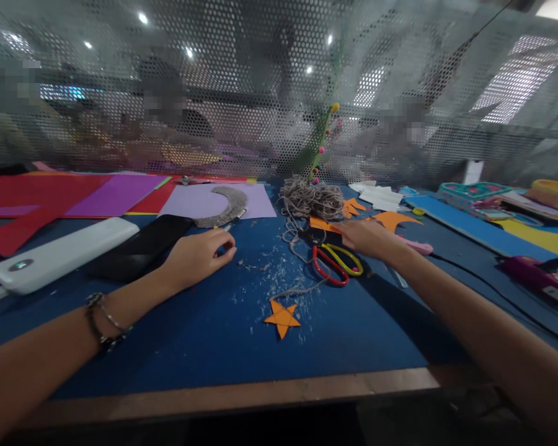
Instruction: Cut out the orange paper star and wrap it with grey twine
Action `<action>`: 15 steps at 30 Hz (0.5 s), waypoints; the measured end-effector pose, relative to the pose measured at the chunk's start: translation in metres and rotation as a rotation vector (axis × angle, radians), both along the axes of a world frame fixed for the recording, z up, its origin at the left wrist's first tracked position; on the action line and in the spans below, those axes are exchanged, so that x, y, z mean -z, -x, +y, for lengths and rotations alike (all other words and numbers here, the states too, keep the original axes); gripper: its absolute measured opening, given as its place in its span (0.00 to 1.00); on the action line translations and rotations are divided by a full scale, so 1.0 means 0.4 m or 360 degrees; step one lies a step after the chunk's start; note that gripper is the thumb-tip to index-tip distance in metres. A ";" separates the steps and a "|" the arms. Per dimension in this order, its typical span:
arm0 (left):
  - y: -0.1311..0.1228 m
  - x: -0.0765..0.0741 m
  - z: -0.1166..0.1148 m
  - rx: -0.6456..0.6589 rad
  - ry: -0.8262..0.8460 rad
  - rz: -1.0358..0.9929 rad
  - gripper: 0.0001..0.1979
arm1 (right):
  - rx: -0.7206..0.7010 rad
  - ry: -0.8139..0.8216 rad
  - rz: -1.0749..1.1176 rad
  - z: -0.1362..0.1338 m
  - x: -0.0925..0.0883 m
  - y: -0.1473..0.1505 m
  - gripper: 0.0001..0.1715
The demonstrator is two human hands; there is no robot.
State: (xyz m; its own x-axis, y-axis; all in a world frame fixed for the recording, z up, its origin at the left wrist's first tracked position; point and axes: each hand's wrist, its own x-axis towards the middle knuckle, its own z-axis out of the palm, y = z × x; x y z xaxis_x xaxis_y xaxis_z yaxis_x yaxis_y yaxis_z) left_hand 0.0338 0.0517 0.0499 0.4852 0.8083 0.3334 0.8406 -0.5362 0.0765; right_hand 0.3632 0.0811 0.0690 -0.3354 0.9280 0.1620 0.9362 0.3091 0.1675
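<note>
My left hand [195,255] rests on the blue table beside a black case [142,248], its fingers loosely curled, with a gap to the thumb and nothing visible in them. My right hand [369,238] reaches over the scissors and pinches an orange piece of craft sheet [324,224]; its fingertips are partly hidden. Below it lie scissors with red and yellow handles [328,267]. Tangled grey yarn [309,197] sits behind. One strand runs to an orange star [283,319] near the front. A grey crescent [232,204] lies on a lilac sheet [181,199].
A white device [65,253] and red sheets [37,192] lie left. Orange offcuts [395,219], a pink-handled tool [416,246] with a black cord, a purple power strip [537,279] and a teal basket [474,191] are right. A perforated screen [242,118] stands behind. Small scraps dot the table.
</note>
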 end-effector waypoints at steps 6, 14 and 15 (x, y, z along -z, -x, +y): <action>0.003 0.004 0.007 0.0012 0.0036 0.0021 0.13 | 0.0176 -0.0215 0.0001 0.022 -0.073 -0.007 0.15; 0.006 0.006 0.007 -0.0003 0.0053 -0.0006 0.14 | 0.0371 -0.0462 0.0228 0.034 -0.165 -0.032 0.19; 0.006 0.006 0.006 -0.0003 0.0056 -0.0007 0.14 | 0.0383 -0.0536 0.0283 0.030 -0.171 -0.042 0.21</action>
